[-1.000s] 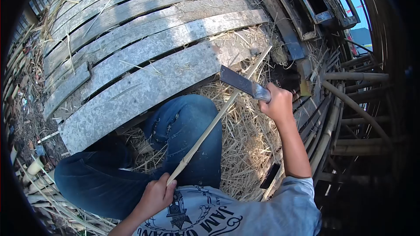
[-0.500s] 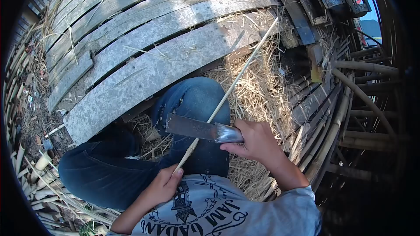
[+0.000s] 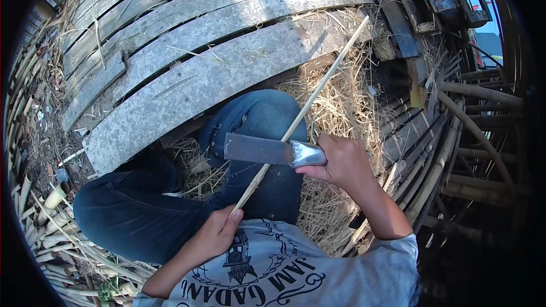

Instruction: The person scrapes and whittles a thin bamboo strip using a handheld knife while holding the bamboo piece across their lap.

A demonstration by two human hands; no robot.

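A long, thin bamboo strip (image 3: 318,88) slants up and away across my raised knee. Its near end is gripped in my left hand (image 3: 216,232), fingers closed, close to my shirt. My right hand (image 3: 344,162) is wrapped round the handle of a broad flat-bladed knife (image 3: 259,149); the shiny metal collar shows, while most of the grip is hidden by my fingers. The blade lies across the strip, over my thigh, pointing left. Just below the blade, the strip's surface looks rough and frayed.
Wooden slats (image 3: 187,88) with gaps form a low platform ahead. Heaped shavings (image 3: 335,105) cover the ground by my knee. Bamboo poles (image 3: 435,165) run along the right, and cut bamboo pieces (image 3: 54,239) lie at the left.
The knife and my right hand have shifted slightly up and right in view. The whole scene has also moved a little. Both hands keep their holds.
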